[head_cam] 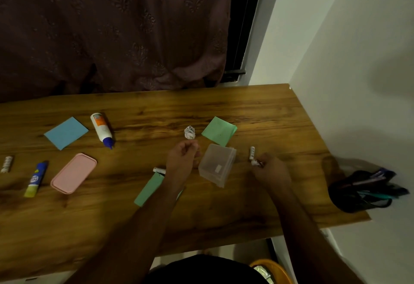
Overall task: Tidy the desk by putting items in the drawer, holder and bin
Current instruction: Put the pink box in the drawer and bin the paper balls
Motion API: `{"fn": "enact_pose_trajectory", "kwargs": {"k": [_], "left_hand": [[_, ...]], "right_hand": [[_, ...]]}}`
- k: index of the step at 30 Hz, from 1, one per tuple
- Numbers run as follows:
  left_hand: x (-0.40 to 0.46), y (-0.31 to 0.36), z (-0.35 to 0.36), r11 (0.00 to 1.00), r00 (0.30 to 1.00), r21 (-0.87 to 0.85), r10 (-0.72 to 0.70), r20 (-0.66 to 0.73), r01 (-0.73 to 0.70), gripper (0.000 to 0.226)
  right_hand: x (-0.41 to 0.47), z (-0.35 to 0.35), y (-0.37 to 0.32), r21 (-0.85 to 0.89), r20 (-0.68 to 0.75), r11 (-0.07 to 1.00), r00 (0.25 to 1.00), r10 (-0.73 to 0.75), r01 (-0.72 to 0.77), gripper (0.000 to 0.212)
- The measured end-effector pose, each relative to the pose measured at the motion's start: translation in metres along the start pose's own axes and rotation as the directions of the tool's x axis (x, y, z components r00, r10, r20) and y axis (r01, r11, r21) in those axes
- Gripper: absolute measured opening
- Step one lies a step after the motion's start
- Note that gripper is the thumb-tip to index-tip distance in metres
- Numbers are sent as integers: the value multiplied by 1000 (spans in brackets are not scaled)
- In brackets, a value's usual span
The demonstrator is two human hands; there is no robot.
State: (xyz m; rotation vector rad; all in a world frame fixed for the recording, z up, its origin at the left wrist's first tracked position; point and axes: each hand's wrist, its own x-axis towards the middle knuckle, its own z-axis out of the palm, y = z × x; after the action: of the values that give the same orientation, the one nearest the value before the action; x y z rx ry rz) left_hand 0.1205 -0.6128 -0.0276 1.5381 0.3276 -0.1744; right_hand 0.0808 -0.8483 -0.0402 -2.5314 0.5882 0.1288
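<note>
The wooden surface (257, 113) carries scattered items. The right hand (270, 170) rests near the right side, its fingers (261, 162) curled and pinching a small crumpled paper scrap (256, 163). A small white roll (252, 153) lies just beyond that hand. The left hand (182, 160) hovers at the centre with fingers loosely curled; whether they hold anything cannot be determined. A clear plastic box (217, 165) sits tilted between the two hands. A crumpled paper ball (189, 132) lies just beyond the left hand, beside a green paper square (219, 130). A second green paper (149, 188) lies partly under the left forearm, with a white tube (158, 169) at its far end. To the left lie a pink lid (73, 173), a glue stick (36, 178), a white glue bottle (101, 129) with a blue cap, a blue paper (66, 133) and another white roll (6, 164) at the edge. A dark holder (349, 191) containing pens stands at the right edge of the surface. An orange bin (272, 269) is visible below the surface.
</note>
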Motion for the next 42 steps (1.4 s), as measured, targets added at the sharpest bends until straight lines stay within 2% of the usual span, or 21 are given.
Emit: {"fn": "enact_pose_trajectory", "kwargs": {"k": [3,7,10,12,15,17,19,21,23,25,27,29,31,37,42], "left_hand": [[-1,3,3,1000,999,-3,3,34,-3,15],[-4,12,7,996,997,-83,-23,74,30,14],[-8,22,6,973,984,-189,-102,143,129,41],[-8,26,-1,934,953,-262,-180,244,243,64],[-3,26,-20,885,911,-326,-212,354,332,86],[-3,26,-32,871,921,-357,-226,318,338,75],[-3,26,-43,864,938,-390,-227,261,318,60],[-5,25,-55,844,950,-439,-241,200,307,46],[-7,24,-70,803,950,-513,-300,92,303,31],[-10,20,-87,787,947,-559,-320,-12,259,23],[-12,17,-102,784,946,-585,-313,-86,207,19],[-15,14,-115,781,938,-600,-318,-139,176,18],[-17,12,-124,784,928,-600,-326,-180,159,18],[-25,8,-139,825,884,-550,-346,-315,127,17],[-29,3,-148,869,870,-481,-324,-372,118,18]], "right_hand": [[-4,-11,-23,208,-117,972,989,-88,111,20],[-11,-23,-71,287,-119,921,964,-238,263,23],[-21,-19,-110,253,-29,889,922,-386,381,16],[-30,-11,-132,221,29,862,881,-472,455,14],[-37,6,-154,131,103,786,780,-617,604,17],[-39,14,-163,85,163,733,716,-678,675,19],[-37,18,-173,170,199,707,679,-707,686,21],[-29,20,-181,274,226,719,684,-694,639,22],[-10,27,-189,265,240,750,712,-660,605,25],[14,38,-196,154,256,798,757,-601,582,31],[34,49,-203,-29,311,825,789,-530,565,42],[48,58,-211,-206,342,795,803,-488,571,48],[56,67,-216,-325,316,762,824,-470,560,43],[61,87,-223,-482,335,695,845,-417,534,26],[61,91,-222,-503,323,637,810,-489,585,26]]}}
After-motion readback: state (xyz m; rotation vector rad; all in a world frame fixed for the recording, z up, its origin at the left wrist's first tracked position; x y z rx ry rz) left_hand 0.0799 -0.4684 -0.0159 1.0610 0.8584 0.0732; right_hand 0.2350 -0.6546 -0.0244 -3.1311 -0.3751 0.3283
